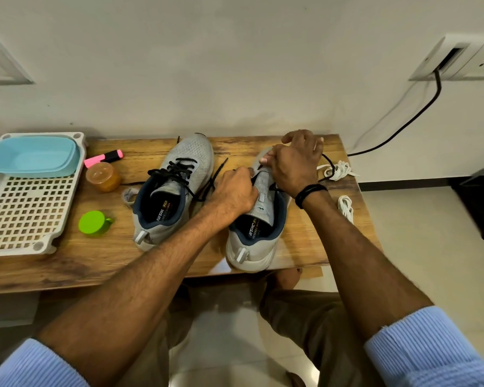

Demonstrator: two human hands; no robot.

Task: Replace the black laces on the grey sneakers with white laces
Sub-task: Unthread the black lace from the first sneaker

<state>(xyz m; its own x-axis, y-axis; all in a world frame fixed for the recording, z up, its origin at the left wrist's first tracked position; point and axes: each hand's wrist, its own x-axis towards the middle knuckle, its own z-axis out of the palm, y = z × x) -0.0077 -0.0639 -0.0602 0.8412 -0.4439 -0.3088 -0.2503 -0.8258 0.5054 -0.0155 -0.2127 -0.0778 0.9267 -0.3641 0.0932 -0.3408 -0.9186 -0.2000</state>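
Two grey sneakers on one wooden table; both hands are on the sneaker right of centre.

Count: two sneakers, two black laces, two white lace bundles, two hands. The centre sneaker [173,188] points its toe at the wall, and its laced black lace [176,169] is threaded through the eyelets. The second sneaker [259,219] stands just right of it, with its heel at the front edge of the table [95,255]. The left hand [235,188] lies over its tongue, fingers curled and pinching the loose black lace [329,162]. The right hand [294,163], over the toe, pinches the same lace between thumb and fingers; a loop of it trails right. The first white lace bundle [340,170] touches that loop, and the second white lace bundle [346,208] lies below it at the right edge. Left of frame: one white tray [20,219] holding one blue tub [34,157], one pink highlighter [104,157], one orange jar [103,176] and one green cup [94,222].
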